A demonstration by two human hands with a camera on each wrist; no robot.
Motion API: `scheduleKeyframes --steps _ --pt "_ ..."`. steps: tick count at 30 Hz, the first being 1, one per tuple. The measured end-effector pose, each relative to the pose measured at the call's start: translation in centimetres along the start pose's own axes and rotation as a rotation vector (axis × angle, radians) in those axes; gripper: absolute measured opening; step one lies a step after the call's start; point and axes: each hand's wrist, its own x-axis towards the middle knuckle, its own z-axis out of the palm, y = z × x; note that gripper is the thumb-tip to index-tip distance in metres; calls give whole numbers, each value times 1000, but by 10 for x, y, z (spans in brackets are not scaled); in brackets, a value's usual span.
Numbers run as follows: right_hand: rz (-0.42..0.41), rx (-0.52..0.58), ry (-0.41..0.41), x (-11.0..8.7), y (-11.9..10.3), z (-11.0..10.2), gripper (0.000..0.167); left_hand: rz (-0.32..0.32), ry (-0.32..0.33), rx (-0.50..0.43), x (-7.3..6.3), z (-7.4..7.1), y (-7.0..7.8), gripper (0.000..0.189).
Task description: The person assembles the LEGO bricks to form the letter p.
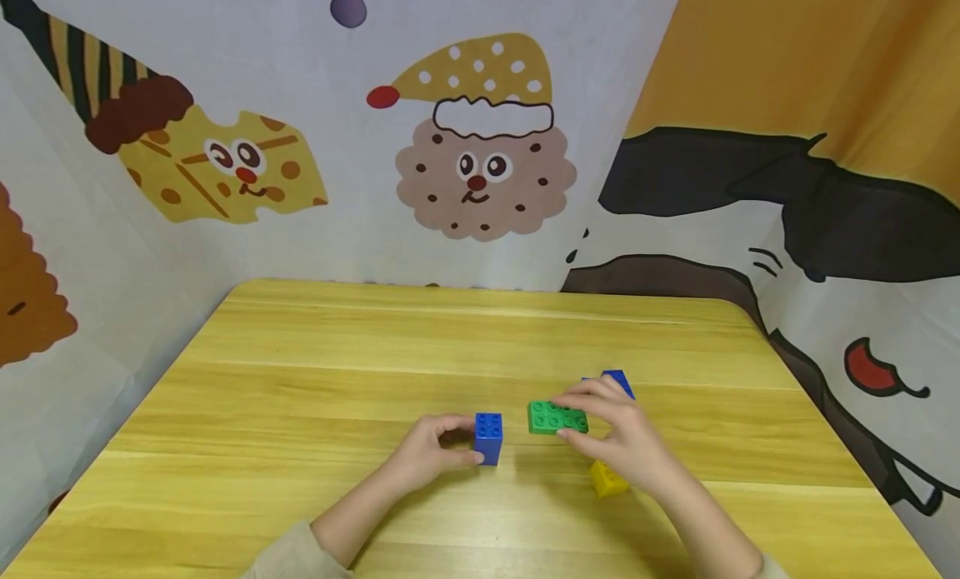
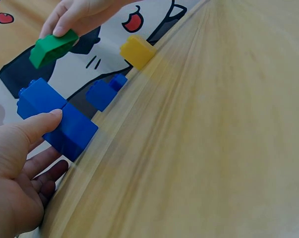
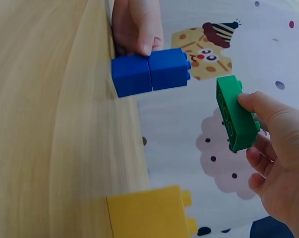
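A stack of two blue bricks [image 1: 488,438] stands on the wooden table [image 1: 315,379]. My left hand [image 1: 433,452] grips the stack [image 2: 57,118] from its left side, thumb and fingers around it. My right hand [image 1: 622,433] pinches a flat green brick [image 1: 557,416] and holds it in the air to the right of the blue stack [image 3: 150,73]. The green brick [image 3: 234,113] sits between thumb and fingers. A yellow brick [image 1: 606,479] lies on the table under the right hand. Another blue brick [image 1: 618,381] rests behind that hand.
Cartoon-printed cloth walls [image 1: 480,146] close in the table on the left, back and right. The table's rounded far corners lie near the cloth. Bare wood stretches across the far half and the left side.
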Motion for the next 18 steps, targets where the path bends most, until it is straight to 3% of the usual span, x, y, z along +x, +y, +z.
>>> scheduleKeyframes --steps 11,18 --pt "-97 25 -29 14 -8 16 38 7 2 -37 -1 -1 4 40" --pt "-95 50 -65 22 -14 23 37 22 -10 -22 0 0 4 39"
